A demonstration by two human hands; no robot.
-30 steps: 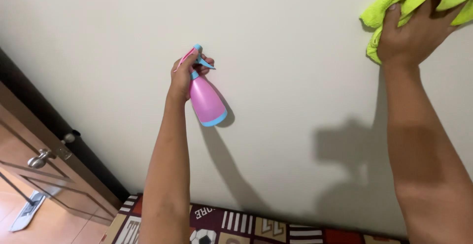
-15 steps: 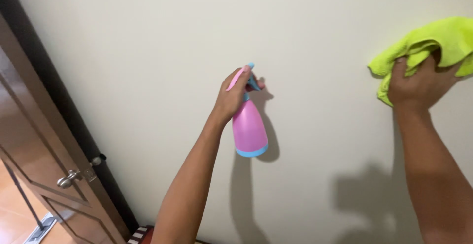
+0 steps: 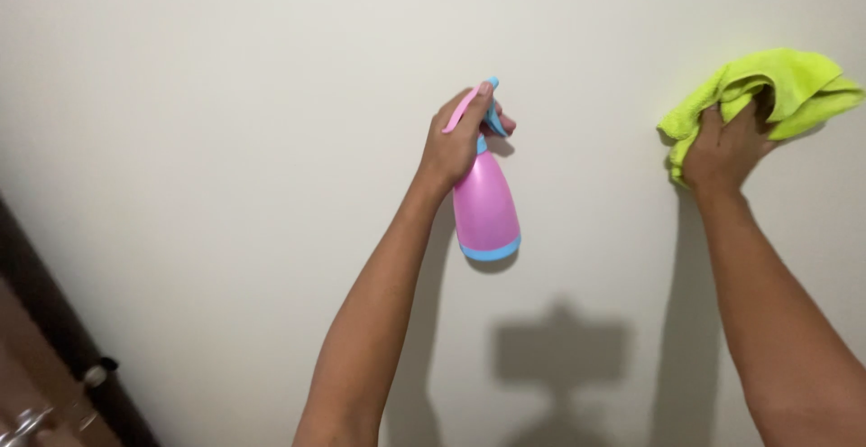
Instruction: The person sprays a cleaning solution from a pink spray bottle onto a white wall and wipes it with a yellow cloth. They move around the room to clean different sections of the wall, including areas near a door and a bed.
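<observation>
A pink spray bottle is being gripped around its neck by the left hand, fingers closed at the trigger, its body hanging below the fist. A green cloth is being pressed flat to the wall under the right hand, fingers curled into it. Wiping is probably best done with the nozzle kept aimed just beside the cloth.

Both arms raised, left hand fingers curled closed, right hand pressing flat
</observation>
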